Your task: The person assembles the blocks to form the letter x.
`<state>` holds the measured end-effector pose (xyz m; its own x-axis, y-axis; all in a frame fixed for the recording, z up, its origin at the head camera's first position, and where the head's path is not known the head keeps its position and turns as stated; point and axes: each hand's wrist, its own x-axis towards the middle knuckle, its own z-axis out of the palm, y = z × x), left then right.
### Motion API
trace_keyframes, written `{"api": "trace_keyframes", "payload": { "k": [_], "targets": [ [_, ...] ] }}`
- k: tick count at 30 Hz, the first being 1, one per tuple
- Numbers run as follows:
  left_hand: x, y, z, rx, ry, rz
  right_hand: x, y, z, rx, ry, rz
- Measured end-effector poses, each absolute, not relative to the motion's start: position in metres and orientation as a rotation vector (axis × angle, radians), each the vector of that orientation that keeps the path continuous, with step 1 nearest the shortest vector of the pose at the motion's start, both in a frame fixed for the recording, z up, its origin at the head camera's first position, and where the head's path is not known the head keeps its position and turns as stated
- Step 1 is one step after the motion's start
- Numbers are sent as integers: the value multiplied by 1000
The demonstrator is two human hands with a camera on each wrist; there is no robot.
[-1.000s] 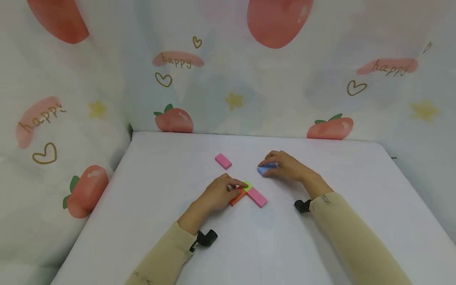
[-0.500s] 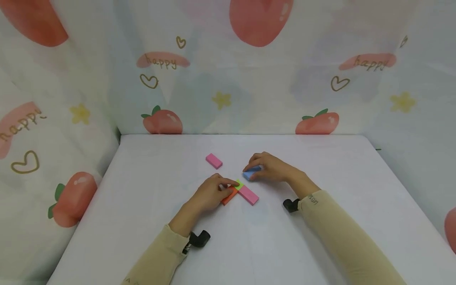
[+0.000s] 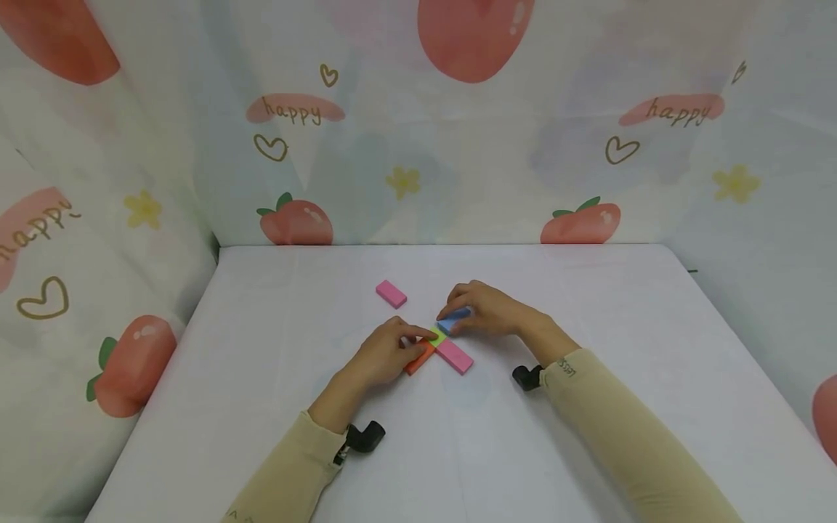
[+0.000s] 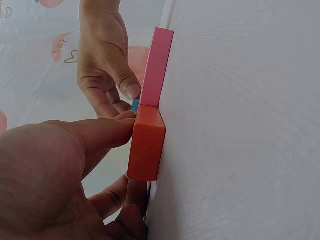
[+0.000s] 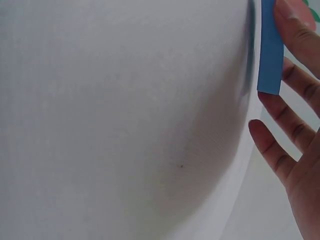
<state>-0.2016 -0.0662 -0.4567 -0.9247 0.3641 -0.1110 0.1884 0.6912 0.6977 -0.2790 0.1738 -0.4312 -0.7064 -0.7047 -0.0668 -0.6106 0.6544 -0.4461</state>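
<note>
Small rectangular blocks lie on the white table in the head view. My left hand (image 3: pixel 386 354) holds the orange block (image 4: pixel 146 145), thumb on its near side and other fingers on the far side. Its index fingertip presses on a green block (image 3: pixel 440 335) at the orange block's far end. A pink block (image 3: pixel 455 357) runs from that same corner toward the lower right. With my right hand (image 3: pixel 492 311) I grip a blue block (image 5: pixel 271 55) between thumb and fingers, its end right at the green block. The hand covers part of the blue block.
Beyond the left hand, a second pink block (image 3: pixel 391 294) lies by itself on the white table (image 3: pixel 294 305). Printed fabric (image 3: pixel 471 174) with fruit and hearts rises along the table's back and sides. A black wrist camera (image 3: pixel 366 437) sticks out from the left sleeve.
My right hand has brought the blue block leftward and nearer, up to the green block. The left hand has stayed on the orange and green blocks. The head view has shifted slightly.
</note>
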Motion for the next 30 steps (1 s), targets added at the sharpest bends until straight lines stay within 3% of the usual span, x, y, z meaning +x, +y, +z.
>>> {"api": "trace_keyframes", "payload": {
  "k": [30],
  "targets": [
    [-205,-66,-460,411,2652,1064,-283,169,-437,-1014,2591,-590]
  ]
}}
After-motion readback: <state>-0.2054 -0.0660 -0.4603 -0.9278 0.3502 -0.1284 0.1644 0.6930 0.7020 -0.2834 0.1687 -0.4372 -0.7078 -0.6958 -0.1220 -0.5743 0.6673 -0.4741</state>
